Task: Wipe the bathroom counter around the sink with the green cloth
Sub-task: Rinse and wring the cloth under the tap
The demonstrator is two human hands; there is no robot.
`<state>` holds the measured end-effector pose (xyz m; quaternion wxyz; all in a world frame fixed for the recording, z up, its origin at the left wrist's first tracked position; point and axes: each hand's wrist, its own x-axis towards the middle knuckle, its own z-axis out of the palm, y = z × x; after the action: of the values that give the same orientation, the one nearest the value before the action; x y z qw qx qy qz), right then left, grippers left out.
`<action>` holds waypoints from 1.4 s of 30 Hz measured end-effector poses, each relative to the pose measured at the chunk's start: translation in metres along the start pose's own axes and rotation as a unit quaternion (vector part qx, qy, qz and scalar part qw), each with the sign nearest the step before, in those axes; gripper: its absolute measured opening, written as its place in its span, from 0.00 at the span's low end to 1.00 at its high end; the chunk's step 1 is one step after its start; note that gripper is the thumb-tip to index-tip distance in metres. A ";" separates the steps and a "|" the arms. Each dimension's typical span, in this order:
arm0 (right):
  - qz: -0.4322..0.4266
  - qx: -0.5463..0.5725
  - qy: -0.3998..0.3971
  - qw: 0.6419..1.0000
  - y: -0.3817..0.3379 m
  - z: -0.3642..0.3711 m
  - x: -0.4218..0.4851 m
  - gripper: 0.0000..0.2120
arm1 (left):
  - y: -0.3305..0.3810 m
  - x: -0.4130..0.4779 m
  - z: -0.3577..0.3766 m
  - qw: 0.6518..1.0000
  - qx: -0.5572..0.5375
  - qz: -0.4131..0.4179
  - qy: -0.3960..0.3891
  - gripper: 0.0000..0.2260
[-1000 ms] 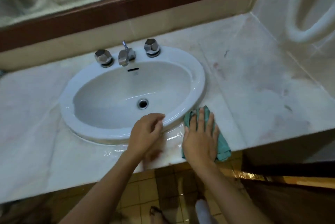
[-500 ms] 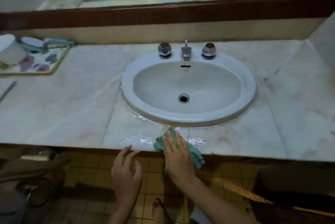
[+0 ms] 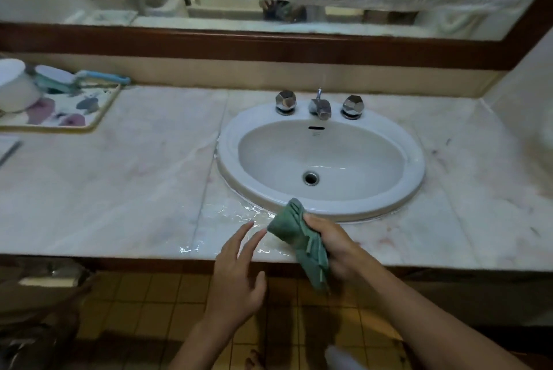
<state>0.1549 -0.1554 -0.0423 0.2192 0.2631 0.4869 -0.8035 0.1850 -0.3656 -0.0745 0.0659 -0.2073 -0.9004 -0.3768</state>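
A tray [image 3: 78, 112] sits at the counter's [image 3: 134, 178] back left corner. By the front edge, the left hand [image 3: 239, 277] is spread wide, holding nothing. The cloth [image 3: 294, 236] is bunched in the right hand's [image 3: 333, 245] curled fingers, just in front of the sink [image 3: 416, 166].

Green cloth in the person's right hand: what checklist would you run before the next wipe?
1. Right hand grips the green cloth: ok.
2. Cloth spread flat on the counter: not ok, it is bunched and held up at the front edge.
3. Left hand free: ok, open, holding nothing.
4. Counter before the sink dry: not ok, water glistens there.
5. Tray out of the way: ok, far left.
6. Cloth clean enough: cannot tell.
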 end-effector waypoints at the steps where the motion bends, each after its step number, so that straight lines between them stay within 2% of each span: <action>1: 0.043 0.046 -0.013 0.998 -0.006 -0.001 -0.002 0.16 | 0.001 0.008 -0.002 0.998 0.029 0.047 -0.031 0.37; 4: 0.112 0.094 -0.091 0.985 -0.023 -0.001 -0.014 0.23 | 0.009 0.041 -0.006 0.968 0.112 0.204 -0.099 0.45; 6: 0.107 0.116 -0.150 0.976 -0.033 0.003 -0.020 0.26 | 0.013 0.066 -0.004 0.939 0.179 0.265 -0.125 0.46; 9: 0.062 0.088 -0.153 0.982 -0.061 0.005 -0.027 0.22 | 0.022 0.106 -0.006 0.913 0.227 0.319 -0.116 0.46; 12: 0.060 0.040 -0.197 0.978 -0.099 0.006 -0.029 0.20 | 0.034 0.146 -0.005 0.892 0.238 0.378 -0.062 0.37; 14: 0.075 -0.022 -0.184 0.980 -0.122 0.006 -0.026 0.15 | 0.045 0.171 -0.003 0.885 0.240 0.398 -0.039 0.30; 17: 0.078 -0.170 -0.154 0.970 -0.152 0.007 -0.021 0.08 | 0.069 0.206 0.001 0.907 0.195 0.370 -0.052 0.28; 19: 0.072 -0.216 -0.150 0.962 -0.170 0.004 -0.014 0.06 | 0.080 0.225 0.004 0.928 0.173 0.317 -0.093 0.29; 20: 0.073 -0.224 -0.149 0.960 -0.177 0.001 -0.010 0.05 | 0.083 0.233 0.006 0.927 0.191 0.305 -0.109 0.29; 22: 0.085 -0.242 -0.141 0.956 -0.190 -0.006 -0.002 0.03 | 0.085 0.250 0.009 0.903 0.267 0.313 -0.122 0.27; 25: 0.063 -0.326 -0.107 0.937 -0.204 -0.018 0.007 0.10 | 0.090 0.277 0.011 0.859 0.362 0.331 -0.147 0.21; 29: 0.032 -0.372 -0.140 0.917 -0.224 -0.035 0.015 0.06 | 0.104 0.305 0.010 0.822 0.418 0.342 -0.180 0.18; 32: 0.000 -0.428 -0.131 0.894 -0.236 -0.041 0.020 0.09 | 0.116 0.321 0.010 0.808 0.465 0.272 -0.238 0.22; 34: -0.015 -0.460 -0.120 0.880 -0.241 -0.043 0.025 0.10 | 0.122 0.329 0.013 0.811 0.475 0.232 -0.249 0.23; 36: -0.060 -0.522 -0.073 0.848 -0.245 -0.042 0.034 0.09 | 0.123 0.335 0.018 0.827 0.465 0.196 -0.246 0.22; 37: -0.093 -0.568 -0.035 0.817 -0.245 -0.041 0.039 0.07 | 0.123 0.336 0.021 0.841 0.449 0.171 -0.248 0.20; 40: -0.174 -0.695 0.068 0.695 -0.244 -0.039 0.051 0.04 | 0.120 0.338 0.030 0.898 0.350 0.066 -0.258 0.11; 42: -0.203 -0.747 0.084 0.627 -0.243 -0.039 0.053 0.04 | 0.116 0.338 0.037 0.923 0.280 0.011 -0.265 0.07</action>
<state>-0.0252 -0.0210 0.0707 0.1305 -0.0304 0.9775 -0.1627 -0.0705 -0.1571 0.0682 -0.1160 -0.2828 -0.9513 -0.0400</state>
